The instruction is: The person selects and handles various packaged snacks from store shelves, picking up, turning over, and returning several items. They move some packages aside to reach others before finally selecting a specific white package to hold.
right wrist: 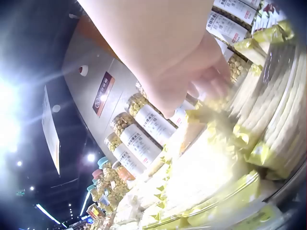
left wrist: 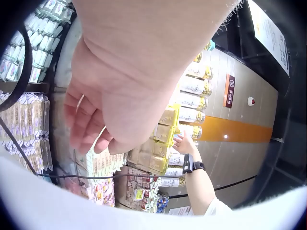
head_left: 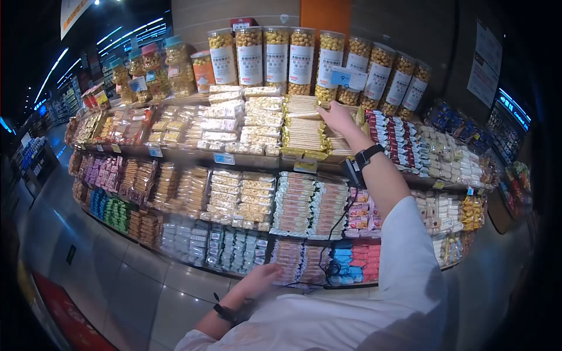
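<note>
Yellow-ended packets of pale sticks (head_left: 304, 127) lie stacked on the upper shelf, also at the right of the right wrist view (right wrist: 276, 105). My right hand (head_left: 341, 120) reaches over their back part, fingers bent down at the yellow wrapper ends; in the right wrist view the hand (right wrist: 192, 76) touches them, but blur and glare hide whether it pinches one. Lower down, my left hand (head_left: 261, 279) hangs in front of the bottom shelf. Its fingers are loosely curled and hold nothing, as the left wrist view of this hand (left wrist: 115, 96) shows.
Tall labelled jars (head_left: 276, 58) stand behind the packets, with a price card (head_left: 349, 78) before them. White-wrapped packets (head_left: 261, 126) are on the left, red-and-white ones (head_left: 393, 137) on the right. Lower shelves hold green-striped packets (head_left: 293, 202). A black cable (left wrist: 96, 177) crosses near the left hand.
</note>
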Motion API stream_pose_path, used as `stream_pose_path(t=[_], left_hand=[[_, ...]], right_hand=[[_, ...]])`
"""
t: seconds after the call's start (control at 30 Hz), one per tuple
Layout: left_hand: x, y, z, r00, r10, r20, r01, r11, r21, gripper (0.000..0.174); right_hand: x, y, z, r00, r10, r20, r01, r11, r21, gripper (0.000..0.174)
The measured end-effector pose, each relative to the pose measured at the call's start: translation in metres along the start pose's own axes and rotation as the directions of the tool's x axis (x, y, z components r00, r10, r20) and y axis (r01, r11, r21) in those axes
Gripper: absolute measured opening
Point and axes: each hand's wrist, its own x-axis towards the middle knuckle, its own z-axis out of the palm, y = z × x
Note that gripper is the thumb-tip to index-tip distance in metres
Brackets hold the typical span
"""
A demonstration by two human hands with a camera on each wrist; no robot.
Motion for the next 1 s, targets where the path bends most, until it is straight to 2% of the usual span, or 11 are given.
stream_pose_path(t=[0.1, 0.17, 0.27, 0.43, 0.53, 0.57, 0.63, 0.77, 0.8, 0.93, 1.0], left_hand=[[-0.004, 0.004, -0.002, 1.0, -0.006, -0.02, 0.007, 0.998, 0.055, 0.025], [-0.011, 0.003, -0.008, 0.999, 0.021, -0.045, -0.018, 0.997, 0.069, 0.039], [-0.015, 0.004, -0.012, 0.998, 0.038, -0.057, -0.035, 0.997, 0.065, 0.039], [-0.01, -0.006, -0.012, 0.999, 0.041, 0.0, -0.041, 0.998, 0.053, 0.038], [-0.008, 0.006, -0.012, 1.0, -0.003, -0.023, 0.005, 0.996, 0.087, 0.033], [-0.007, 0.004, -0.011, 1.0, -0.003, -0.01, 0.004, 0.996, 0.09, 0.033], [-0.001, 0.0, -0.01, 1.0, -0.01, -0.001, 0.01, 0.994, 0.107, 0.034], [0.011, 0.002, -0.005, 0.997, -0.006, 0.078, -0.003, 0.993, 0.117, 0.033], [0.015, 0.004, -0.002, 0.995, -0.02, 0.099, 0.004, 0.986, 0.164, 0.032], [0.024, 0.01, 0.009, 0.982, 0.052, 0.18, -0.086, 0.979, 0.183, 0.031], [0.024, 0.019, 0.015, 0.977, 0.064, 0.201, -0.102, 0.978, 0.182, 0.031]], right_hand=[[0.023, 0.005, 0.028, 0.987, 0.038, 0.156, -0.052, 0.994, 0.092, 0.071], [0.023, 0.004, 0.04, 0.991, 0.062, 0.115, -0.077, 0.988, 0.134, 0.074], [0.032, 0.025, 0.057, 0.978, 0.103, 0.18, -0.134, 0.976, 0.17, 0.083], [-0.007, 0.007, 0.012, 0.979, 0.137, 0.148, -0.142, 0.99, 0.022, 0.074], [-0.031, 0.024, -0.014, 0.998, -0.002, 0.066, 0.004, 0.999, -0.031, 0.055], [-0.043, 0.036, -0.018, 0.998, 0.01, 0.063, -0.008, 0.999, -0.036, 0.055], [-0.065, 0.062, -0.028, 0.98, -0.18, -0.085, 0.165, 0.974, -0.156, 0.051], [-0.098, 0.105, -0.036, 0.968, -0.237, -0.08, 0.205, 0.936, -0.286, 0.05], [-0.103, 0.113, -0.037, 0.98, -0.193, 0.037, 0.196, 0.939, -0.282, 0.054], [-0.116, 0.112, -0.034, 0.995, -0.078, 0.064, 0.079, 0.997, -0.019, 0.061], [-0.109, 0.095, -0.051, 0.995, -0.04, 0.092, 0.046, 0.997, -0.07, 0.062]])
